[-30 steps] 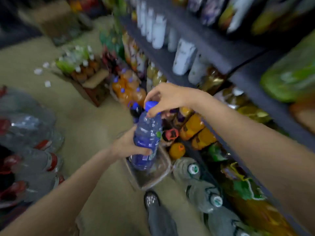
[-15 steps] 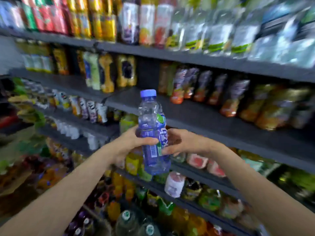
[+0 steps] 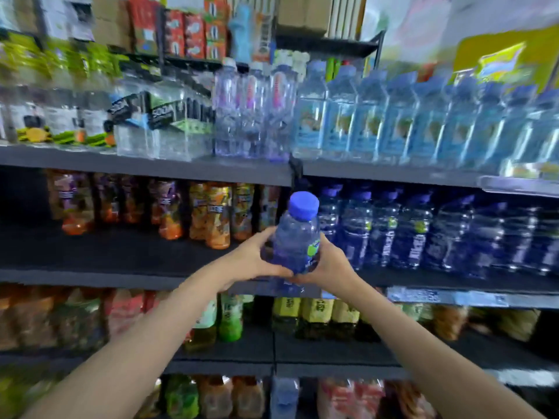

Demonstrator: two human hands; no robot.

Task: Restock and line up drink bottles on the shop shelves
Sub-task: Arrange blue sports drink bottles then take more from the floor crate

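One more blue-capped bottle on its way to the shelf.

Juice bottles (image 3: 211, 219) sit far back; left hand (image 3: 257, 261) and right hand (image 3: 329, 264) both grip the blue-capped water bottle (image 3: 298, 237), upright before the matching row (image 3: 423, 234), not yet shelved.

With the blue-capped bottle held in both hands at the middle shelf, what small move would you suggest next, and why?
Probably ease the blue-capped bottle, gripped by left hand and right hand, forward and slightly right, beside the matching row of blue bottles; it looks upright.
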